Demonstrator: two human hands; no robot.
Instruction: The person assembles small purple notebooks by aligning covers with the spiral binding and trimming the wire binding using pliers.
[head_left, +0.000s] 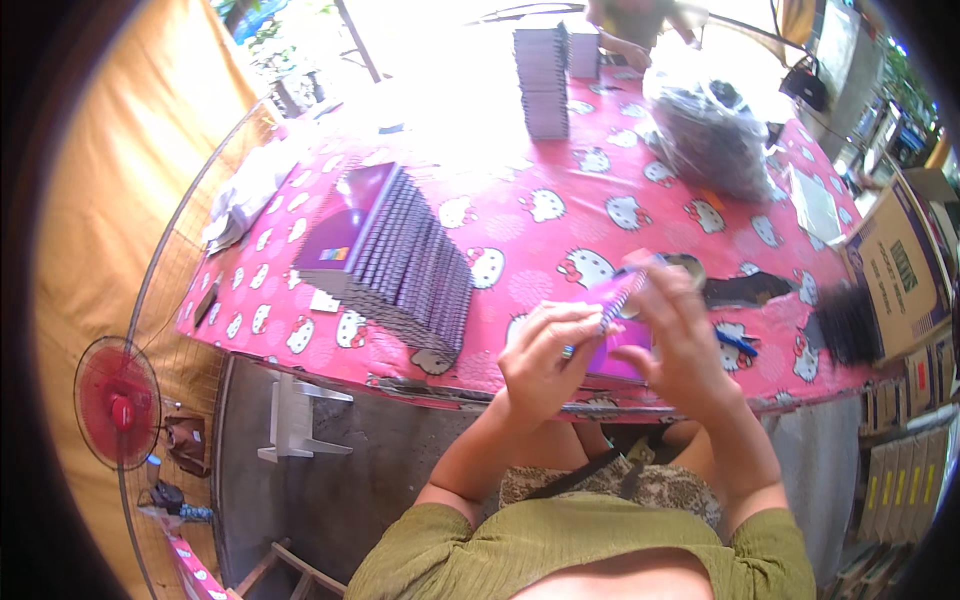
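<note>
A purple spiral notebook [624,364] is tilted up between my hands at the table's near edge. My left hand [548,362] pinches its spiral-bound edge, with a ring on one finger. Slightly blurred, my right hand [684,335] curls its fingers at the upper end of the spiral, its thumb held apart beside the cover. Just past that hand are a round roll [690,265], partly hidden, and a blue-handled tool [737,342]. To the left stands a long leaning stack of purple spiral notebooks [400,260].
A pink patterned cloth [520,215] covers the table. Farther back are a tall notebook stack [541,85] and a plastic bag of dark things [712,135]. Another person [640,22] is at the far side. Black coils [848,322] and a cardboard box [900,270] are at the right.
</note>
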